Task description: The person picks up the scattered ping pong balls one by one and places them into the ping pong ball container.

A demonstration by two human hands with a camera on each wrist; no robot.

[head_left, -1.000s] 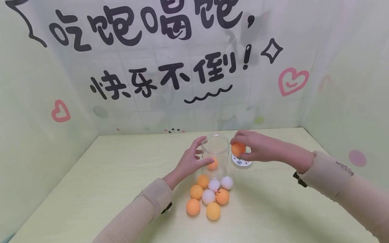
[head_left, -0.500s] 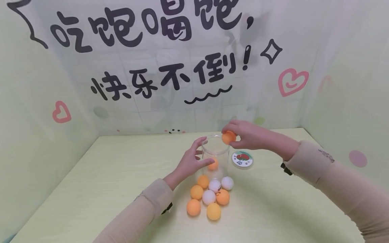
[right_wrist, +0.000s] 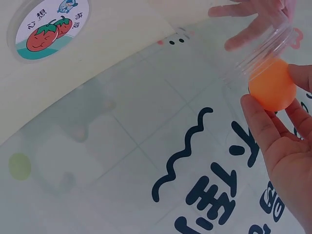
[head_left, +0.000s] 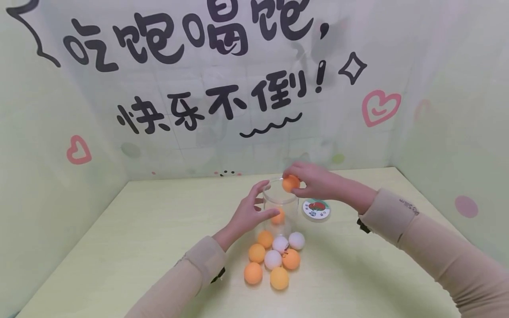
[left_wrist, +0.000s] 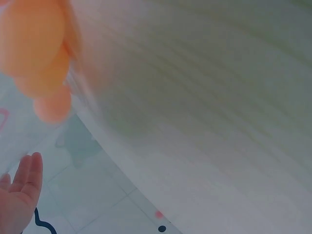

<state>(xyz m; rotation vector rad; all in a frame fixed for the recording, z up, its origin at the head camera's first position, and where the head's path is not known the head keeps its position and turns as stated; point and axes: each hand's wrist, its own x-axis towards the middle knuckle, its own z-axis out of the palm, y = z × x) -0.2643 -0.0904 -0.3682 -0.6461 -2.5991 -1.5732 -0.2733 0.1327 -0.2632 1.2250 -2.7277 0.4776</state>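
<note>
In the head view, a clear plastic jar [head_left: 292, 207] stands upright without its lid. My left hand [head_left: 248, 214] holds its left side, thumb across the front and fingers round the back. An orange ping-pong ball [head_left: 279, 216] shows through the jar wall beside the thumb. Between thumb and fingertips, my right hand [head_left: 318, 180] pinches another orange ping-pong ball [head_left: 291, 183] at the jar's rim. The right wrist view shows this pinched ball [right_wrist: 273, 85] overlapping the jar's rim. Part of my left hand [left_wrist: 19, 195] appears low in the left wrist view.
Several orange balls [head_left: 252, 273] and white balls [head_left: 272, 259] lie grouped on the table [head_left: 159, 221] before the jar. A round lid [head_left: 317, 209] with a tomato picture lies right of the jar. Behind stands a wall [head_left: 179, 154] with black lettering.
My right hand has brought its orange ball leftward from above the lid to the jar's rim, rising and then dipping slightly. The left hand stays on the jar.
</note>
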